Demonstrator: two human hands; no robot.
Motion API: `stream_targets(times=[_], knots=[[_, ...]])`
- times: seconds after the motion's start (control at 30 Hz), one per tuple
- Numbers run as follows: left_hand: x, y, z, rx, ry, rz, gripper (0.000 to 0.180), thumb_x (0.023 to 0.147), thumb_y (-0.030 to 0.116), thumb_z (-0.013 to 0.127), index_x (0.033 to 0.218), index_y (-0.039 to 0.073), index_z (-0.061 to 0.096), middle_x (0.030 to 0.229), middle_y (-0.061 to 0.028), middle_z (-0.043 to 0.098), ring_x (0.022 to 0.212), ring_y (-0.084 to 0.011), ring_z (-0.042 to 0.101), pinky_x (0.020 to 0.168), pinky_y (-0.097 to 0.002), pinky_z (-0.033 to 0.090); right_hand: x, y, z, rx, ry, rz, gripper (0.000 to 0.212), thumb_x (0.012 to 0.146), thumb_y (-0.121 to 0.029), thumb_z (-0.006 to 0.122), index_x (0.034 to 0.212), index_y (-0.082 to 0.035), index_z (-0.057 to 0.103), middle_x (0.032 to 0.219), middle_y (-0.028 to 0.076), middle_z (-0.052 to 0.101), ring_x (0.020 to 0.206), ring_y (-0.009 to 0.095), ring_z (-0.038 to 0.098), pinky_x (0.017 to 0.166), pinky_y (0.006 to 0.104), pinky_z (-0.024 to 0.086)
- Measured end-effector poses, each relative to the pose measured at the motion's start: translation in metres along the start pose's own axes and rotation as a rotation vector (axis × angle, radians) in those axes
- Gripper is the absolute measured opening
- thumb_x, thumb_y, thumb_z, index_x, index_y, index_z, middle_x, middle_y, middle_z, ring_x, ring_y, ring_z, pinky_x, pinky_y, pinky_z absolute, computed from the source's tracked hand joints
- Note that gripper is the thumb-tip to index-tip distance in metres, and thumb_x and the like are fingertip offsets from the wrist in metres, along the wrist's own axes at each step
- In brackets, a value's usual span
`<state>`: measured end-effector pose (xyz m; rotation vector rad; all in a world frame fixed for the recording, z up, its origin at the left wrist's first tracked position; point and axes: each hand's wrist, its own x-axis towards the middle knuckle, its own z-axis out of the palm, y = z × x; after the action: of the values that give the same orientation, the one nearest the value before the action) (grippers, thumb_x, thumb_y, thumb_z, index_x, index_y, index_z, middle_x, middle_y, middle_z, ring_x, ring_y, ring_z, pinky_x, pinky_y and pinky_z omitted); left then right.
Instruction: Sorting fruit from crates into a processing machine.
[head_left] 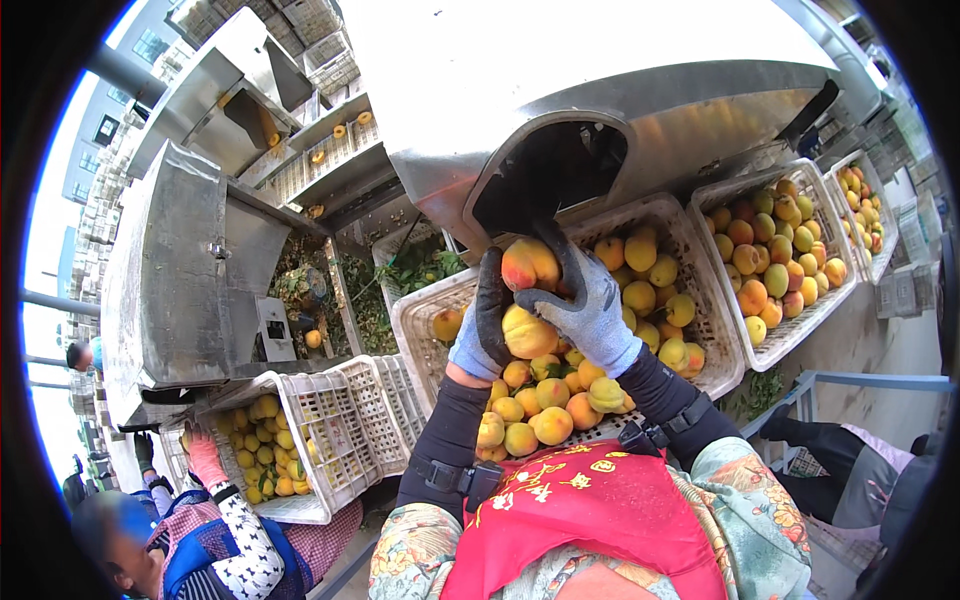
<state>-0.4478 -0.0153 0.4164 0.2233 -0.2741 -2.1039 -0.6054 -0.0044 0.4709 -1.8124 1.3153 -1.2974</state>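
My left hand (484, 318) and my right hand (592, 312), in blue gloves with dark palms and fingers, are closed around two peaches above a white plastic crate (725, 345). The upper peach (530, 264) is orange-yellow with a red blush. Just below it, the yellow peach (528, 332) shows a crease down its side. My right thumb lies across the gap between the two. Which hand bears which fruit's weight I cannot tell. Under my hands, loose peaches (552, 425) fill the near part of the crate, and more lie to the right.
A metal machine housing (700, 100) with a dark opening (550, 170) stands beyond the crate. More peach-filled crates (778, 340) stand to the right. At the lower left, another person (240, 545) reaches a pink-gloved hand (205, 458) to a crate (318, 440). A blue rail (880, 380) runs at right.
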Motion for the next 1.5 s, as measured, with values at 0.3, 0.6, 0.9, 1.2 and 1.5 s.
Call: stream_targets(times=[0.3,0.6,0.9,1.2,1.5], knots=[[0.002,-0.016,-0.004,1.125,0.016,0.391,0.063,0.091,0.002,0.058,0.147,0.009,0.031,0.124,-0.0095,0.055,0.107,-0.0183,0.057,0.095,-0.0322,0.047,0.033,0.043,-0.002,-0.552,0.013,-0.152,0.081,0.067,-0.032,0.076,0.136,-0.006,0.044,0.133,0.018,0.048,0.124,0.041,0.041,0.106,0.0510,0.030],[-0.003,0.000,0.012,-0.072,0.310,-0.122,0.050,0.096,0.045,0.049,0.114,0.000,0.057,0.107,-0.0191,0.065,0.102,-0.0337,0.062,0.093,-0.0451,0.050,0.041,0.061,0.011,-0.369,0.023,-0.113,0.078,0.074,-0.033,0.073,0.138,-0.004,0.040,0.136,0.019,0.046,0.126,0.043,0.038,0.109,0.0531,0.026],[-0.015,-0.009,0.010,-0.103,0.245,0.115,0.047,0.096,0.035,0.050,0.131,0.004,0.047,0.129,-0.0160,0.054,0.124,-0.0309,0.049,0.108,-0.0555,0.033,0.108,0.055,0.026,-0.596,0.201,-0.254,0.062,0.078,-0.029,0.070,0.130,-0.004,0.049,0.130,0.019,0.052,0.119,0.035,0.050,0.100,0.0453,0.039],[-0.030,-0.014,0.023,0.948,0.074,0.385,0.056,0.097,0.037,0.049,0.141,0.006,0.032,0.137,-0.0140,0.047,0.130,-0.0220,0.042,0.114,-0.0387,0.029,-0.002,-0.002,-0.010,-0.292,-0.297,-0.265,0.089,0.071,-0.033,0.076,0.145,-0.009,0.034,0.131,0.018,0.052,0.112,0.035,0.052,0.098,0.0454,0.035],[-0.029,-0.009,0.019,0.728,0.389,0.103,0.048,0.099,0.032,0.049,0.135,0.002,0.045,0.130,-0.0099,0.054,0.119,-0.0183,0.052,0.096,-0.0330,0.046,0.008,0.011,0.003,-0.334,0.088,-0.181,0.090,0.062,-0.038,0.082,0.135,-0.002,0.043,0.122,0.018,0.056,0.110,0.038,0.051,0.101,0.0477,0.035]])
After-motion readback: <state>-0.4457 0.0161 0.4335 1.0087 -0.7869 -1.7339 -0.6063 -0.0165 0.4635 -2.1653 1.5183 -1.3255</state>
